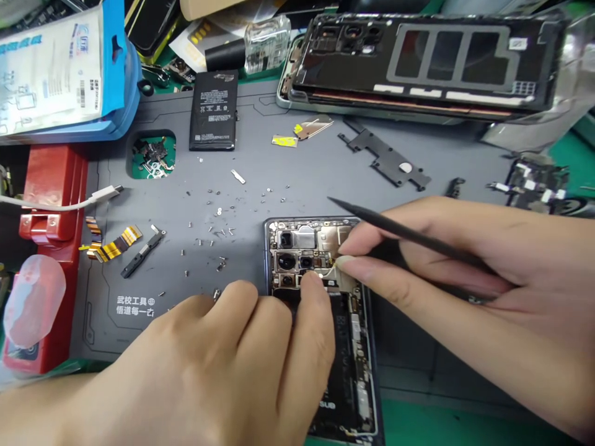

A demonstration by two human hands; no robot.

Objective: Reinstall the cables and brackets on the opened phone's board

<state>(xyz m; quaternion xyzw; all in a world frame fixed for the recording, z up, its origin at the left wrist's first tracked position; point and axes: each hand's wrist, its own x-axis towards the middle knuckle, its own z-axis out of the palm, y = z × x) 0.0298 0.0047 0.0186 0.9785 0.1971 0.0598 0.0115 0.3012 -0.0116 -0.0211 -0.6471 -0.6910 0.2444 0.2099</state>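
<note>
An opened smartphone (341, 347) lies on the grey mat, its camera modules (286, 262) and battery exposed. My left hand (251, 353) covers the phone's left side; its index fingertip presses near the cameras, and the other fingers are curled at the edge. The left thumb is hidden. My right hand (446, 272) has a black pointed spudger (395, 226) tucked in it, the tip pointing left above the phone. Its thumb and index finger pinch at the upper board, where a thin pale wire (331, 271) runs between the two hands' fingertips.
Several loose screws (220, 263) are scattered left of the phone. Around them lie a flat battery (214, 111), a gold flex cable (116, 244), a black bracket (383, 155) and a white charging cable (93, 198). A second phone body (418, 68) sits at the back, behind a small board assembly (539, 183).
</note>
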